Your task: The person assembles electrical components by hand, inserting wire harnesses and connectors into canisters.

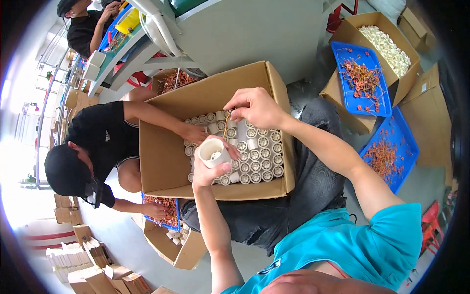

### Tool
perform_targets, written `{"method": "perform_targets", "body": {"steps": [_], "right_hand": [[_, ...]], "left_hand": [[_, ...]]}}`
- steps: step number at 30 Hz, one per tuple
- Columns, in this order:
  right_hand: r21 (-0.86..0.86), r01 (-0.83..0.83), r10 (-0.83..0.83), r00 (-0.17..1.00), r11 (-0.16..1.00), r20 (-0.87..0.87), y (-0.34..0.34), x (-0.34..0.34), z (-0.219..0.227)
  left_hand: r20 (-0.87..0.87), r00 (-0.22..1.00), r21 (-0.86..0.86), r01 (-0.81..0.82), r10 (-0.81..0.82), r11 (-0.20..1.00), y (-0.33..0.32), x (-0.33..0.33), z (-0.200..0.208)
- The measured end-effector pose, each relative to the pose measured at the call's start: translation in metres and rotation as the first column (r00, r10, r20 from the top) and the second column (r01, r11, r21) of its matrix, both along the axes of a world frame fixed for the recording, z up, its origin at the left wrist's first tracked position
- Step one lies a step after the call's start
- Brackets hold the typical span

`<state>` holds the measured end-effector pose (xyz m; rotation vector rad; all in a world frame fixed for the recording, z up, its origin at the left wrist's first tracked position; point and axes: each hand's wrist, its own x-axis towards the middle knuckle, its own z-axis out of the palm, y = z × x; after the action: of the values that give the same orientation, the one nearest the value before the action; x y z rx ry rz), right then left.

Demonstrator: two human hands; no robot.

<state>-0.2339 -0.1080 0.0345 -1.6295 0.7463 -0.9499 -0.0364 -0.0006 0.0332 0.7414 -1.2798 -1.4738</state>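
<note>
Workshop floor (pixel 110 237): is stretching around the large cardboard box (pixel 200 100), the landmark for the places below.
White cup (pixel 214 152): is standing mouth-up above the box's near half, a pale fitting showing inside.
Left hand (pixel 209 169): is wrapping its fingers closely round the white cup.
Right hand (pixel 257 109): is pinching its fingers narrowly on a yellow wire (pixel 226 126) over the box's far half; the tiny end between the fingertips is hiding.
Step in hand: the fingers are apparently fitting the wire to the cup; whether its lower end is joining the cup, I cannot tell.
Next move: is probably calling for a steady cup and a light, straight guiding of the wire past the rim.
White sockets (pixel 265 154): are lying in rows inside the box, a few on their sides.
Co-worker (pixel 105 122): is sitting left of the box, one hand reaching in, the other over a blue tray (pixel 178 215) just outside its near-left corner.
Upper tray (pixel 341 93): is holding red wired parts, right of the box.
Second co-worker (pixel 85 32): is working at a table (pixel 122 51) beyond the box's far-left corner.
</note>
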Motion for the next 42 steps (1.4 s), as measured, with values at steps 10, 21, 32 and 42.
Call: {"method": "perform_targets", "body": {"steps": [10, 21, 32, 42], "right_hand": [[-0.138, 0.259, -0.211, 0.933, 0.956, 0.293, 0.002, -0.014, -0.003], [-0.493, 0.242, -0.133, 0.960, 0.836, 0.247, 0.022, -0.006, -0.004], [-0.511, 0.237, -0.171, 0.970, 0.827, 0.172, 0.022, -0.003, -0.009], [-0.515, 0.057, -0.090, 0.995, 0.855, -0.038, 0.034, 0.010, -0.019]], "left_hand": [[0.442, 0.364, -0.597, -0.563, 0.820, 0.572, -0.024, -0.019, -0.034], [0.425, 0.381, -0.627, -0.530, 0.821, 0.571, -0.024, -0.028, -0.037], [0.407, 0.407, -0.637, -0.516, 0.818, 0.573, -0.023, -0.029, -0.036], [0.515, 0.368, -0.711, -0.321, 0.774, 0.626, -0.024, -0.038, -0.042]]}}
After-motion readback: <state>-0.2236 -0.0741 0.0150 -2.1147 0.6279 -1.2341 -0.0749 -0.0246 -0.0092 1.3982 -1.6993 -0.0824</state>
